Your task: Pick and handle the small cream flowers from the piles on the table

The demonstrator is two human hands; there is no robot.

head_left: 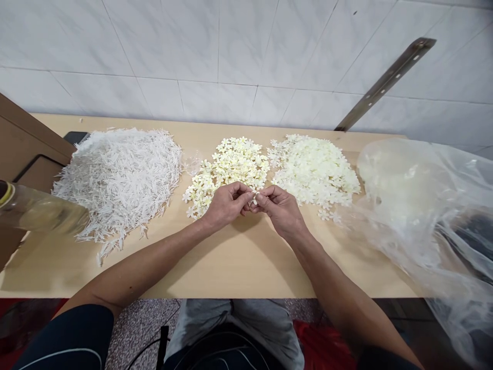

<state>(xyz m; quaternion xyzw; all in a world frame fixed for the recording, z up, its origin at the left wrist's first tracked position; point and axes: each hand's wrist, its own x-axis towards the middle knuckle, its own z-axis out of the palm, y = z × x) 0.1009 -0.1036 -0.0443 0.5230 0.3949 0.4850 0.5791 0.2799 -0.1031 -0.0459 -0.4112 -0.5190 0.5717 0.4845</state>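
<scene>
White marble-look tile wall (pixel 246 51) at 12, pale wood table (pixel 239 267) ctr, perforated metal strip (pixel 387 82) leaning at 2, brown wood cabinet (pixel 23 139) at 9, speckled floor (pixel 142 324) at 6, even light.

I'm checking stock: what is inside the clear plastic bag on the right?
Through the bag a pale cream heap shows, like the flower pile beside it. Crumpled film blurs it, so single pieces cannot be made out.

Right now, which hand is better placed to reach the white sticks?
Probably left: the left hand is nearer the white sticks; the right hand is by the white flowers. Both pinch a small piece.
</scene>
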